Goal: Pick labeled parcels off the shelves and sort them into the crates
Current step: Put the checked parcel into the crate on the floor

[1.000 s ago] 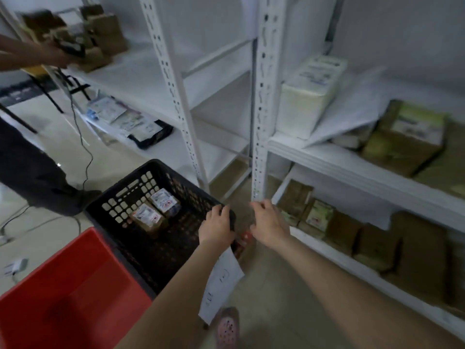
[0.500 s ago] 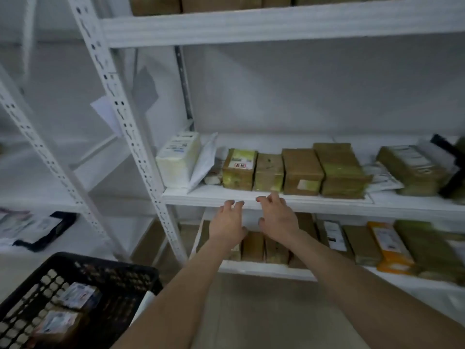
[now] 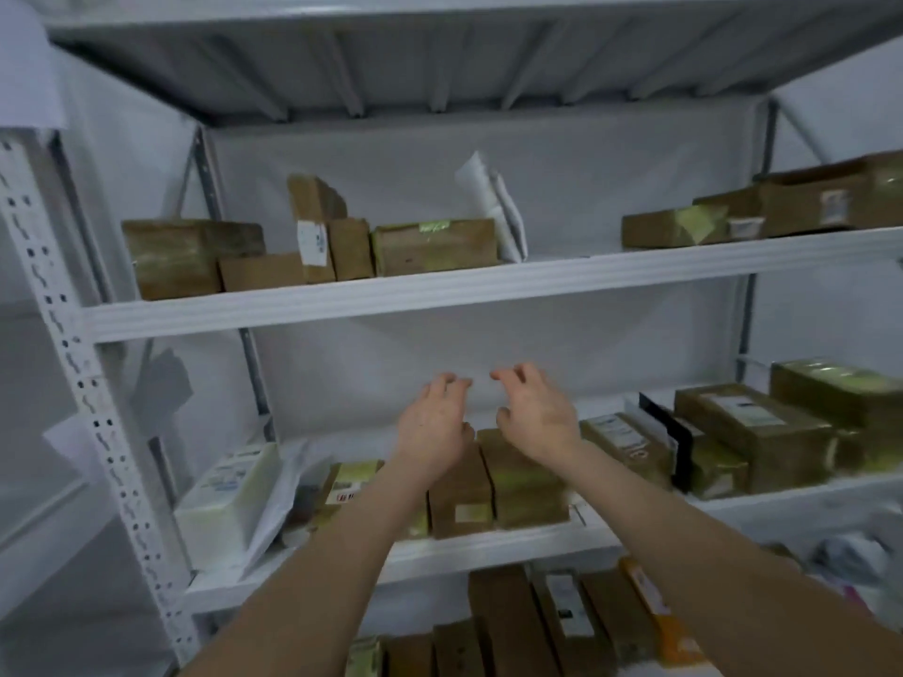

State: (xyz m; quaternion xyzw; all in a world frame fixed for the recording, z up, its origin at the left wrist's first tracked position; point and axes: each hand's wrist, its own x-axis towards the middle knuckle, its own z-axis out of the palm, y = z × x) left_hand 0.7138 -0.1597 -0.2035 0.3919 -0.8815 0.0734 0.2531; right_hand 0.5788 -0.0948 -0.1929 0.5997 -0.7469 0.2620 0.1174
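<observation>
Hovering above shelved parcels (image 3: 527, 486) — hands (image 3: 432, 432) loose.

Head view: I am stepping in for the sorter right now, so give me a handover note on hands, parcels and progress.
Left hand: empty, fingers loosely curled, raised before the middle shelf.
Right hand: the same, beside it.
Parcels: brown boxes just beneath the hands; more on the upper shelf and below.
Done: no parcel in hand; no crate in view.
Left: grip a labeled parcel, carry it to a crate.
</observation>
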